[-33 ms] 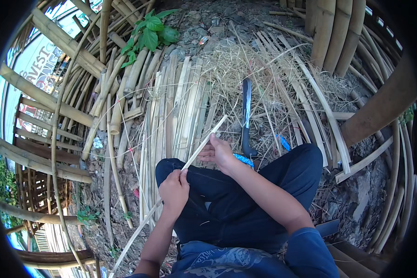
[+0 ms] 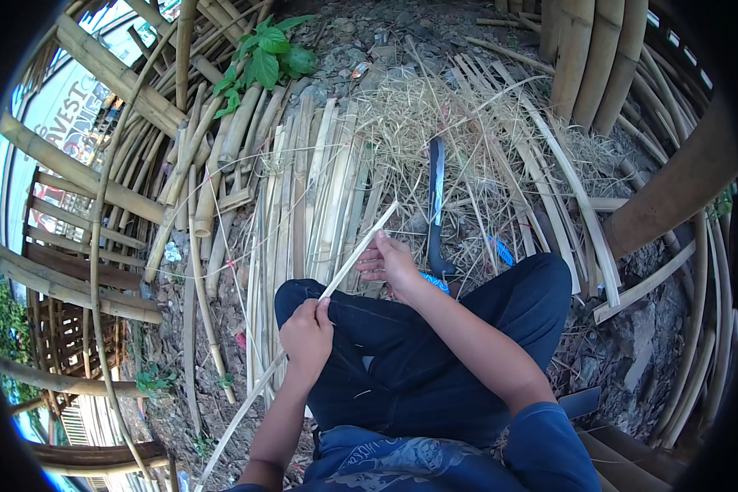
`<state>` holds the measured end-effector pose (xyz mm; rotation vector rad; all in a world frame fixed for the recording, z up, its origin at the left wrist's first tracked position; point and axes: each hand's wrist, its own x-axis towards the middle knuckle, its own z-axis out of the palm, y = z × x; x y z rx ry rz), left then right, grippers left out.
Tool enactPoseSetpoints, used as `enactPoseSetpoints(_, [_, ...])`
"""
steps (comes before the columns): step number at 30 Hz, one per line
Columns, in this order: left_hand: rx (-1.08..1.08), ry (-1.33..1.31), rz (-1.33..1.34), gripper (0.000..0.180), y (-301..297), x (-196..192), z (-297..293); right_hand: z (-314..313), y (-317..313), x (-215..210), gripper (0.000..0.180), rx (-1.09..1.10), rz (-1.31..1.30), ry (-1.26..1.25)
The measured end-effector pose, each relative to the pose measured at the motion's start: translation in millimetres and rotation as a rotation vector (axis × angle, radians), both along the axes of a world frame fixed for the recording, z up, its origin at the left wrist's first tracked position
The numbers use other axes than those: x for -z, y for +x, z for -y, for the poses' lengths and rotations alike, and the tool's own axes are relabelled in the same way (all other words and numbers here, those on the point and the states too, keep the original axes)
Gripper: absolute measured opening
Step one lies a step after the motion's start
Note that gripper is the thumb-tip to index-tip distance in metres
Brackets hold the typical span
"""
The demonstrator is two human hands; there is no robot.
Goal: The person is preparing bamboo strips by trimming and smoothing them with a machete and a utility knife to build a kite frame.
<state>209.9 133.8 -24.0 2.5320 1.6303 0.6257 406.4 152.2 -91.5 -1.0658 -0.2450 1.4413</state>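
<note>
A long, pale bamboo strip [image 2: 343, 275] slants across my lap, its far tip just beyond my right hand and its near end by the lower edge. My left hand [image 2: 307, 336] is closed round its middle, thumb on top. Nearer the tip, my right hand [image 2: 392, 264] has the strip between its thumb and loosely curled fingers. On the ground past my knees lies a long, narrow knife [image 2: 436, 201] with a dark, hooked handle end toward me. A patterned blue object [image 2: 436, 281] shows partly behind my right forearm.
Split bamboo slats [image 2: 328, 189] lie in a row ahead, beside a heap of shavings [image 2: 410, 107]. More long strips [image 2: 578, 189] lie on the right. Thick bamboo poles [image 2: 603, 66] stand at the far right; a bamboo frame [image 2: 74, 164] rises on the left. A leafy plant [image 2: 266, 61] grows beyond.
My right hand has shifted very slightly up, and the strip's tip has moved a little to the left. My left hand keeps its grip.
</note>
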Motion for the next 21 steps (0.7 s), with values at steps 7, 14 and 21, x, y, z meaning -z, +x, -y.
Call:
enactPoseSetpoints(7, [-0.033,-0.071,0.054,0.027,-4,-3,-4,-6,35,13,0.043,-0.027,0.337,-0.186])
enactPoseSetpoints(14, [-0.046,-0.172,0.136,0.028,-2,0,-2,2,20,11,0.034,-0.281,0.716,0.048])
enactPoseSetpoints(21, [-0.030,-0.194,0.175,0.028,-14,0,1,2,14,66,0.026,-0.397,1.375,-0.279])
